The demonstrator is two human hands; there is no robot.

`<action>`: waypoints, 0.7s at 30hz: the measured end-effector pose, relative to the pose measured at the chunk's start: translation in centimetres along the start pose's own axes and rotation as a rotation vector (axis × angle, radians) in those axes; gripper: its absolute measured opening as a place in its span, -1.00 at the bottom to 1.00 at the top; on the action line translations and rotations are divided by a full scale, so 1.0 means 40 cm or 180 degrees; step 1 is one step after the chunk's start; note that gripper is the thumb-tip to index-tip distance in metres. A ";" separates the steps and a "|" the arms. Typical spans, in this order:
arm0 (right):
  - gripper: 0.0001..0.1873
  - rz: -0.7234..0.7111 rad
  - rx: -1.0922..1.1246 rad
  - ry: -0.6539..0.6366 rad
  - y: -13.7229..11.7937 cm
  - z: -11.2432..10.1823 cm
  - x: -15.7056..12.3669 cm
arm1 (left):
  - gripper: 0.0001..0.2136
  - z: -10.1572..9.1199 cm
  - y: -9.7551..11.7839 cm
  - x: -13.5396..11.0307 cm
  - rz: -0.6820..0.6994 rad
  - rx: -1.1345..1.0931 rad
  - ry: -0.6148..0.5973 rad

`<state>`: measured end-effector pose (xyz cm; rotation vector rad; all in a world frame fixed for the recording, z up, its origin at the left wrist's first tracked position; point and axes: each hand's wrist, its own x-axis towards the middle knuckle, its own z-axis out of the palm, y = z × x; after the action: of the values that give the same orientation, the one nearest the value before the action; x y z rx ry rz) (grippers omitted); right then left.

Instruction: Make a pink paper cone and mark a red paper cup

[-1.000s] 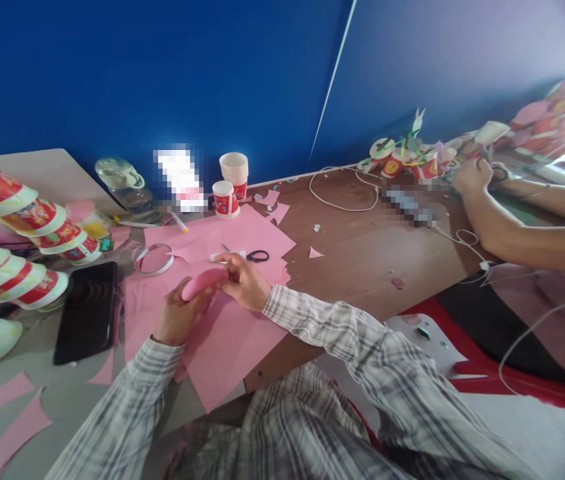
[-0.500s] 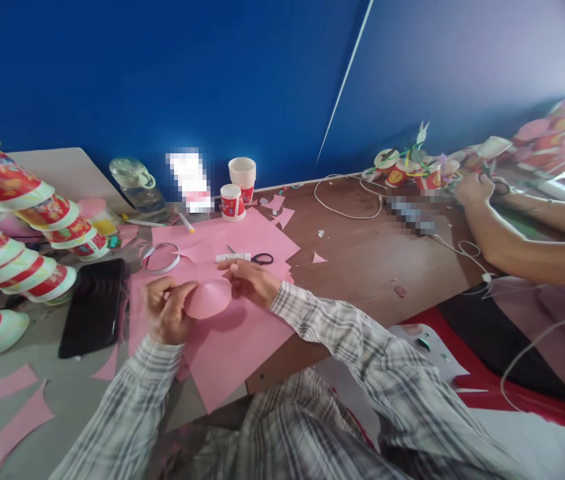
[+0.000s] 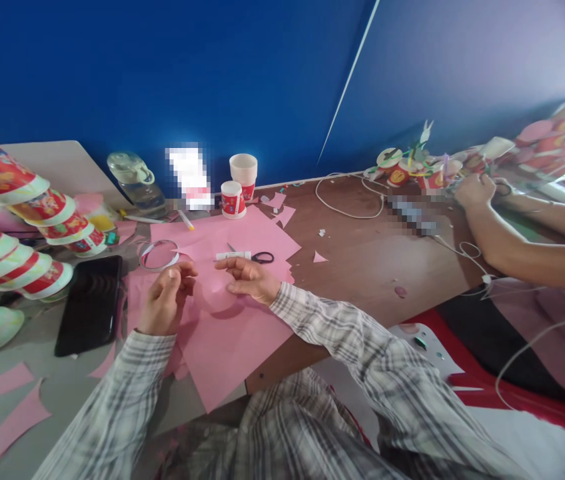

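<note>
My right hand (image 3: 252, 280) pinches a round piece of pink paper (image 3: 219, 298) at its right edge, thumb on top. The disc looks slightly domed and hangs just over a stack of pink paper sheets (image 3: 232, 360). My left hand (image 3: 166, 300) is just left of the disc, apart from it, with loosely bent fingers and nothing visible in them. Beyond my hands lie a white glue stick (image 3: 232, 256) and black-handled scissors (image 3: 263, 257) on the pink sheets. A roll of clear tape (image 3: 158, 265) rests behind my left hand.
Stacked red paper cups (image 3: 70, 223) lean at the left beside a black phone (image 3: 88, 303). A water bottle (image 3: 135, 183), a blurred bright screen (image 3: 190, 177) and white-red cups (image 3: 233, 200) stand by the blue wall. At the right, another person's hands (image 3: 477, 193) hold scissors.
My left hand has let go of the pink paper disc and drawn back a little to the left. The right hand keeps the disc, which now tilts flatter.
</note>
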<state>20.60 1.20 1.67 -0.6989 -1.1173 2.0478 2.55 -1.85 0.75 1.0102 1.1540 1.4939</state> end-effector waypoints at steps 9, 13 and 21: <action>-0.50 -0.0099 -0.0019 0.0048 0.015 -0.006 0.004 | -0.59 0.005 -0.007 -0.002 -0.0607 -0.0442 -0.0093; -0.46 -0.0055 0.0042 0.0200 0.024 -0.006 0.009 | -0.60 0.004 -0.004 0.001 -0.0590 -0.0635 0.0079; -0.45 -0.0133 -0.0026 0.0271 0.018 -0.003 0.005 | -0.59 0.011 0.002 -0.006 -0.0795 -0.0577 -0.0100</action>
<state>20.32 1.13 0.96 -0.7537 -1.0836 1.9609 3.00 -2.03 0.90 0.7352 1.0593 1.3507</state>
